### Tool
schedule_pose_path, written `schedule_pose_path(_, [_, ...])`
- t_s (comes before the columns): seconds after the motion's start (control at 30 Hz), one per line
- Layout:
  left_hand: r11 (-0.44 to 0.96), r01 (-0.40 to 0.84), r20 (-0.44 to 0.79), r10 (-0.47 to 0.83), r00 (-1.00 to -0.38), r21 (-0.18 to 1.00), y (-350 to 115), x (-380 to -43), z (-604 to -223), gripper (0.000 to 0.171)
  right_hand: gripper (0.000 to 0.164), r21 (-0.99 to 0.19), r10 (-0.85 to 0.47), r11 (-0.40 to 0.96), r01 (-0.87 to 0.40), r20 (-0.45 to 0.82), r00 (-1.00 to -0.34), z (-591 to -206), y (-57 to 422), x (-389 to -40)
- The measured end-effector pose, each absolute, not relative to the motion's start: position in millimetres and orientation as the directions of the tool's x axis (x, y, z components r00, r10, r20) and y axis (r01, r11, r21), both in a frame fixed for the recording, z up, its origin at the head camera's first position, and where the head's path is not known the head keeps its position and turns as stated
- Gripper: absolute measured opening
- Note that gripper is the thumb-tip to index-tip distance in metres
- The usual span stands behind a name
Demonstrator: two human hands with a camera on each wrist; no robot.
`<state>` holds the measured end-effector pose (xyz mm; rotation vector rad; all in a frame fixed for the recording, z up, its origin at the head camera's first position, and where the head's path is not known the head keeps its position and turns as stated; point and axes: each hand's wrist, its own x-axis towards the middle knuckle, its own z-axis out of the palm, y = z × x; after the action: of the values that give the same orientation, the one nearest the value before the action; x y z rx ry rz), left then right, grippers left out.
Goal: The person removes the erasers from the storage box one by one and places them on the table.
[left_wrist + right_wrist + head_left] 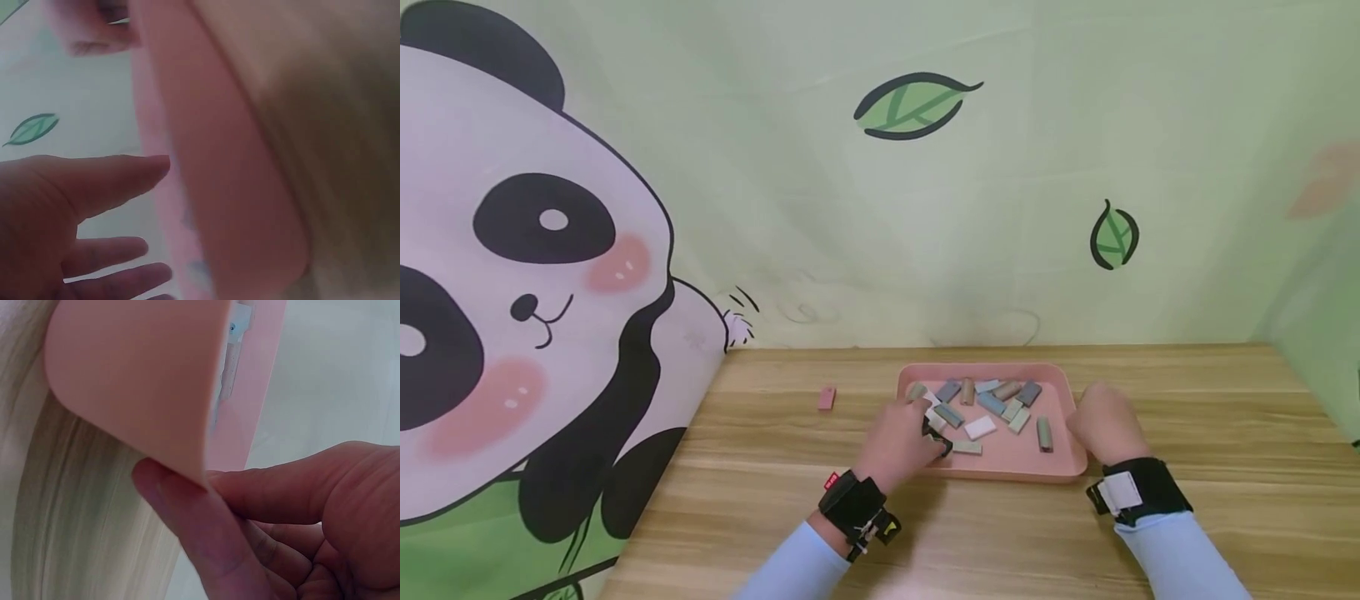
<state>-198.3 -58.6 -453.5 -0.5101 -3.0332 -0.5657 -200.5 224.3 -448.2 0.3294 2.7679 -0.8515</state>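
Note:
A shallow pink tray [1007,463] on the table holds several small blocks in grey, blue, brown and white, among them a white block [980,427]. My right hand [1108,425] pinches the tray's right edge; in the right wrist view its thumb lies on the inner side and a finger on the outer wall [137,381]. Over the tray's left part reaches my left hand [897,442]. In the left wrist view this left hand [75,212] has its thumb and fingers extended near the rim. A small black item [936,440] shows by its fingers in the head view.
One pink block [827,398] lies on the wooden table [760,467], left of the tray. Behind the table hangs a pale green backdrop [1000,250] with leaves and a large panda. Both wrists wear black straps.

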Motion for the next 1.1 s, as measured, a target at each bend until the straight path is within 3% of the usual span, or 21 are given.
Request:
schedule_pose_path(0.17, [0.894,0.276,0.021,0.287,-0.958,0.354,-55.1,-195.5,-461.8,0.046,0.017,-0.529,0.147,0.803,0.275,-0.272,-0.951,-448.5,223.4,-199.9])
schedule_pose_path(0.53, [0.918,0.324,0.081,0.314,-0.946,0.231,-53.7,-191.4,-462.5,0.027,0.017,-0.516,0.132,0.824,0.234,-0.226,-0.965,-450.0,224.0,-201.5])
schedule_pose_path(0.87, [0.909,0.297,0.056,0.294,-0.954,0.292,-53.5,-193.3,-466.4,0.011,0.017,-0.512,0.137,0.824,0.243,-0.235,-0.962,-451.7,223.6,-201.0])
schedule_pose_path(1.1, [0.917,0.32,0.068,0.313,-0.947,0.238,-56.3,-193.6,-465.4,0.009,0.016,-0.532,0.139,0.81,0.248,-0.237,-0.962,-451.7,223.7,-200.0])
